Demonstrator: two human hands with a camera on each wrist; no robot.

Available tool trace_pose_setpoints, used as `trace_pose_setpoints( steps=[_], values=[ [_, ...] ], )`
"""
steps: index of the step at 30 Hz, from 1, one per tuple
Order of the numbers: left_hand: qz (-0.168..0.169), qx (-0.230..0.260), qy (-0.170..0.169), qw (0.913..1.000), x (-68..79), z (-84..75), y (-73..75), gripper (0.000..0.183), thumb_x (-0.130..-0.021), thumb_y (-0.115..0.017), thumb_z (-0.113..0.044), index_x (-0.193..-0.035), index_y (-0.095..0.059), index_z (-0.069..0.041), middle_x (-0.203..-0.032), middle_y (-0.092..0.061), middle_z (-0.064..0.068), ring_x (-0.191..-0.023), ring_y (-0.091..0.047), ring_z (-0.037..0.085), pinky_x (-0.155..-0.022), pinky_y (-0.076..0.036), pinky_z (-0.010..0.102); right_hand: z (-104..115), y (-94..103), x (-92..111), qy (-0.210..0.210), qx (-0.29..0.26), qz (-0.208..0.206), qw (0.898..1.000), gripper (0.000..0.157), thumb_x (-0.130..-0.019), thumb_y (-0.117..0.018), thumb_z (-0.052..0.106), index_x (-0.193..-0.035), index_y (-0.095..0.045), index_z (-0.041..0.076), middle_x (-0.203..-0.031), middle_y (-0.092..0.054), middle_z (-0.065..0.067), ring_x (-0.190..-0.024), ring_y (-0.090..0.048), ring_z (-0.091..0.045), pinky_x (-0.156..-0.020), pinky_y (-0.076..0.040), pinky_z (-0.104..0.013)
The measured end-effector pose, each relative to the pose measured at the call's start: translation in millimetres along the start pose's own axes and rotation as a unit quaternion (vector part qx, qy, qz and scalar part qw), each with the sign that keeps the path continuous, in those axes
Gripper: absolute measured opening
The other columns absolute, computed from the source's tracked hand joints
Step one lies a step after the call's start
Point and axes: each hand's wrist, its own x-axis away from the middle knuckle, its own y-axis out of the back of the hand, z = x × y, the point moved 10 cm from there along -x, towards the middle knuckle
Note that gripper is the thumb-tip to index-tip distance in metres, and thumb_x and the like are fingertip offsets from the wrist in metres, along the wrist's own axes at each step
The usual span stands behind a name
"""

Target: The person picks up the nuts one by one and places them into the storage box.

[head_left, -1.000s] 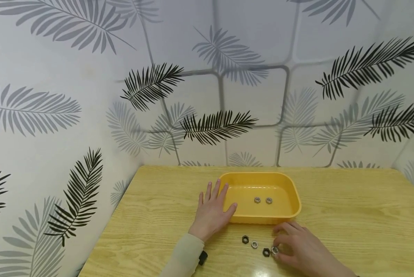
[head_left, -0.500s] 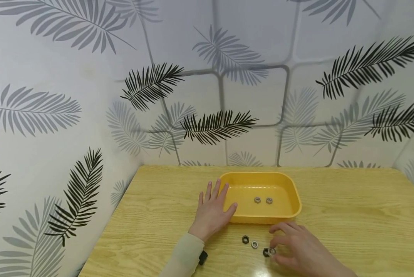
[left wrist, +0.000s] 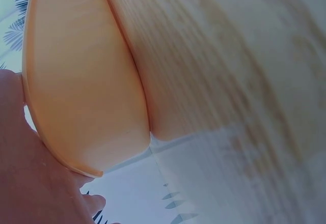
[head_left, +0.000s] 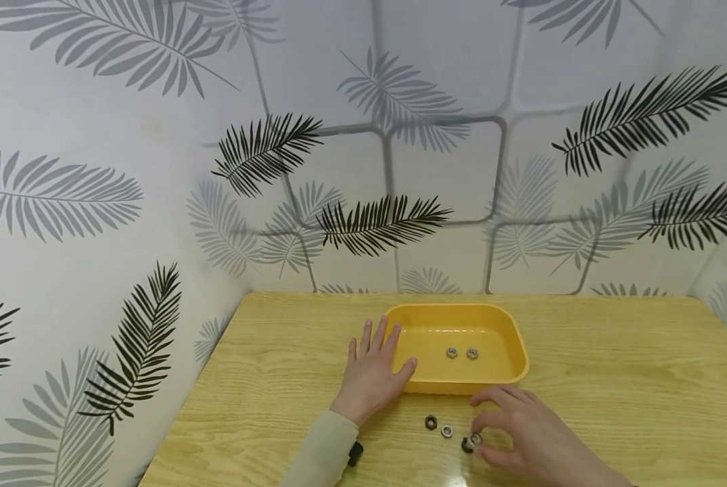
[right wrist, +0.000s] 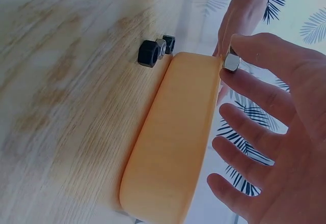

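Note:
My right hand (head_left: 524, 433) pinches a silver nut (right wrist: 232, 62) between thumb and index finger, raised off the table in the right wrist view. In the head view that nut overlaps a black nut (head_left: 466, 445) lying on the table. A silver nut (head_left: 447, 431) and another black nut (head_left: 431, 422) lie to its left, in front of the yellow tray (head_left: 460, 388). Inside the tray sit two silver nuts (head_left: 452, 353), side by side. My left hand (head_left: 370, 379) rests on the tray's left rim, fingers spread and straight.
The wooden table (head_left: 613, 379) reaches back to a wall (head_left: 436, 169) patterned with leaves. Close to my left sleeve (head_left: 323, 443) lies a small black object (head_left: 355, 454), partly hidden by it.
My right hand has shifted slightly left with the pinched silver nut, which now overlaps the black nut beside it. My left hand and the tray have stayed in place.

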Motion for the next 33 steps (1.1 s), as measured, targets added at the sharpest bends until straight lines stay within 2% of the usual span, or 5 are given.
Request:
trace_pose_setpoints(
  steps=[6, 16, 26, 33],
  values=[
    [0.003, -0.002, 0.003, 1.0, 0.0, -0.6, 0.7, 0.073, -0.099, -0.039, -0.061, -0.158, -0.025, -0.021, -0.164, -0.013, 0.005, -0.15, -0.003, 0.03, -0.115, -0.01, 0.059, -0.2, 6.3, -1.0, -0.004, -0.002, -0.016, 1.0, 0.021, -0.077, -0.083, 0.034, -0.087, -0.067, 0.042, -0.116, -0.06, 0.012, -0.108, -0.056, -0.017, -0.09, -0.047, -0.051],
    [0.006, -0.002, 0.003, 1.0, -0.5, 0.6, -1.4, 0.074, -0.098, -0.039, -0.062, -0.158, -0.024, -0.021, -0.164, -0.012, 0.005, -0.15, -0.003, 0.03, -0.114, -0.011, 0.06, -4.9, 14.6, -5.2, -0.012, 0.018, -0.038, 0.999, 0.02, -0.074, -0.085, 0.035, -0.09, -0.073, 0.036, -0.119, -0.061, 0.008, -0.109, -0.055, -0.017, -0.088, -0.047, -0.05],
    [0.01, 0.003, 0.007, 0.9999, -0.8, 2.1, -2.0, 0.074, -0.098, -0.039, -0.062, -0.159, -0.023, -0.022, -0.164, -0.012, 0.005, -0.15, -0.002, 0.029, -0.114, -0.009, 0.06, -6.7, 30.6, -14.1, 0.007, 0.031, -0.084, 0.996, 0.019, -0.075, -0.085, 0.031, -0.085, -0.071, 0.038, -0.113, -0.06, 0.01, -0.101, -0.056, -0.016, -0.082, -0.048, -0.049],
    [0.014, -0.003, 0.008, 0.9999, -0.1, -0.1, -0.7, 0.074, -0.099, -0.039, -0.061, -0.159, -0.021, -0.022, -0.164, -0.01, 0.005, -0.15, -0.002, 0.031, -0.115, -0.008, 0.06, -9.8, 39.0, -19.2, 0.02, 0.035, -0.115, 0.993, 0.019, -0.075, -0.085, 0.03, -0.087, -0.071, 0.037, -0.116, -0.06, 0.009, -0.105, -0.057, -0.018, -0.082, -0.047, -0.05]
  ],
)
